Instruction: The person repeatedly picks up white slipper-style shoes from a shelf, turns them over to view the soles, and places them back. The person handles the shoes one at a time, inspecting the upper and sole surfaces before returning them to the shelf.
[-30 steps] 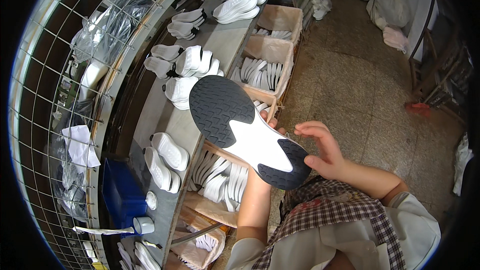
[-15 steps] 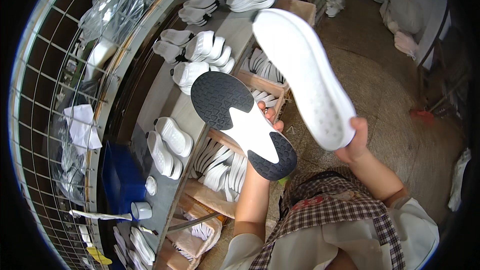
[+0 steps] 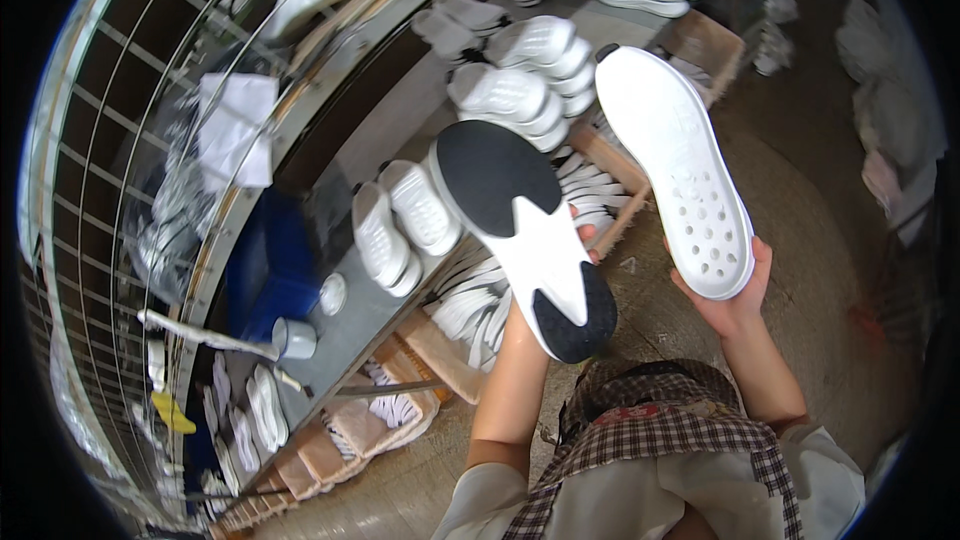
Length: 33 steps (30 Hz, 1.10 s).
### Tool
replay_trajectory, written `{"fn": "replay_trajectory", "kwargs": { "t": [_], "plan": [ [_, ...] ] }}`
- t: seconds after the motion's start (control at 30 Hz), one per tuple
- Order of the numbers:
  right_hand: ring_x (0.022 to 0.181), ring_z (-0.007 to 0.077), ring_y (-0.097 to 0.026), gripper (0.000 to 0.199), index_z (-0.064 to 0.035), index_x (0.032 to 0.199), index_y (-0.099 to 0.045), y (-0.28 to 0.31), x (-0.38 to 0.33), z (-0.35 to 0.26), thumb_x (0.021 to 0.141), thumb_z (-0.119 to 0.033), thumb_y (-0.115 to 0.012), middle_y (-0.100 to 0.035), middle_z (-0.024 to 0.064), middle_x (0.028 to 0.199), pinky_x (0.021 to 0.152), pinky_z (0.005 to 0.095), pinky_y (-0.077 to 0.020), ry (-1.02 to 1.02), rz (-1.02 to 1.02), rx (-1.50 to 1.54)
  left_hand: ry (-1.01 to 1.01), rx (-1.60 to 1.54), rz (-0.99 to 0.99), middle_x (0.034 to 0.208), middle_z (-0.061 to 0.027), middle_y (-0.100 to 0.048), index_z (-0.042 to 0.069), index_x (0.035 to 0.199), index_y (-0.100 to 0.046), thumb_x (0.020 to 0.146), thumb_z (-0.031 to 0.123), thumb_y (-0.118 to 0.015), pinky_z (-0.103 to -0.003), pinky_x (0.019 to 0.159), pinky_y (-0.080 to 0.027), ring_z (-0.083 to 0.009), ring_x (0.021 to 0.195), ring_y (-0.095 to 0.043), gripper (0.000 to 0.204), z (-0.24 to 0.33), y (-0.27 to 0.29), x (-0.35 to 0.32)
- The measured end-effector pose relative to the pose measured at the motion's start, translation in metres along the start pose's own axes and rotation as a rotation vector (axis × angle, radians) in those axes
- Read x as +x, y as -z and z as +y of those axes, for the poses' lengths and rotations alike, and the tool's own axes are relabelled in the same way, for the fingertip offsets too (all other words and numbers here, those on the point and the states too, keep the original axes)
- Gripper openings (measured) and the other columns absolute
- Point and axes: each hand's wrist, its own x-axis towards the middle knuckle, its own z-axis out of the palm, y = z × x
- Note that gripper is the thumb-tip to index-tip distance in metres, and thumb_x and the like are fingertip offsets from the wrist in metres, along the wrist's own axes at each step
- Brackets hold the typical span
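My left hand (image 3: 590,240) holds up a shoe sole (image 3: 525,235) that is white with black patches at toe and heel; only its fingertips show from behind the sole. My right hand (image 3: 725,300) grips the heel end of a plain white sole (image 3: 675,165) with small holes, held upright to the right of the first one. The two soles are apart, side by side, above the workbench (image 3: 340,335) edge.
Stacks of white soles (image 3: 520,80) lie on the grey workbench and stand in wooden crates (image 3: 600,160) below it. A blue box (image 3: 265,275), a small cup (image 3: 295,338) with a brush and a wire rack (image 3: 120,190) are at left. Concrete floor at right.
My right hand picked up the white sole, raised it, and now holds it lower beside the black-and-white one. The view has shifted closer to the bench.
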Motion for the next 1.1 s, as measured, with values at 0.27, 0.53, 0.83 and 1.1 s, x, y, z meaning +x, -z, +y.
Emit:
{"fn": "replay_trajectory", "kwargs": {
  "t": [0.27, 0.53, 0.83, 1.1],
  "plan": [
    [0.112, 0.0417, -0.054, 0.072, -0.0076, 0.142, -0.031, -0.021, 0.071, 0.075, 0.088, -0.055, -0.033, -0.045, 0.0211, 0.135, 0.076, 0.0484, -0.0581, -0.375, -0.172, -0.142, -0.496, 0.713, 0.753, 0.099, -0.0158, -0.065, 0.003, 0.130, -0.046, 0.087, 0.007, -0.057, -0.028, 0.054, -0.061, -0.0203, 0.070, -0.066, 0.044, 0.139, 0.003, -0.076],
    [0.108, 0.0265, -0.056, 0.066, -0.0138, 0.136, -0.037, -0.065, 0.186, 0.212, 0.086, -0.056, -0.039, -0.048, 0.0110, 0.131, 0.077, 0.0434, -0.0534, -0.598, -0.147, -0.278, -0.489, 1.135, 1.022, 0.109, -0.0128, -0.057, -0.001, 0.133, -0.042, 0.087, 0.001, -0.056, -0.030, 0.073, -0.051, -0.0177, 0.092, -0.059, 0.048, 0.301, 0.107, -0.123],
    [0.053, 0.0201, -0.061, 0.041, -0.0068, 0.114, -0.054, -0.068, 0.260, 0.282, 0.092, -0.037, -0.036, -0.065, 0.0126, 0.085, 0.047, 0.0319, -0.0504, -0.589, -0.113, -0.897, 0.076, 1.629, 0.964, 0.096, -0.0064, -0.059, 0.001, 0.121, -0.056, 0.086, 0.023, -0.065, -0.026, 0.061, -0.049, -0.0119, 0.078, -0.057, 0.043, 0.354, 0.159, -0.120],
    [0.092, 0.0368, -0.061, 0.060, 0.0007, 0.115, -0.054, -0.050, 0.269, 0.258, 0.095, -0.051, -0.033, -0.063, 0.0232, 0.096, 0.086, 0.0451, -0.0445, -0.301, -0.476, -1.612, -0.281, 2.173, 0.600, 0.135, -0.0178, -0.042, 0.000, 0.124, -0.050, 0.087, 0.020, -0.062, -0.032, 0.084, -0.045, -0.0286, 0.119, -0.045, 0.044, 0.324, 0.078, -0.058]
  ]
}}
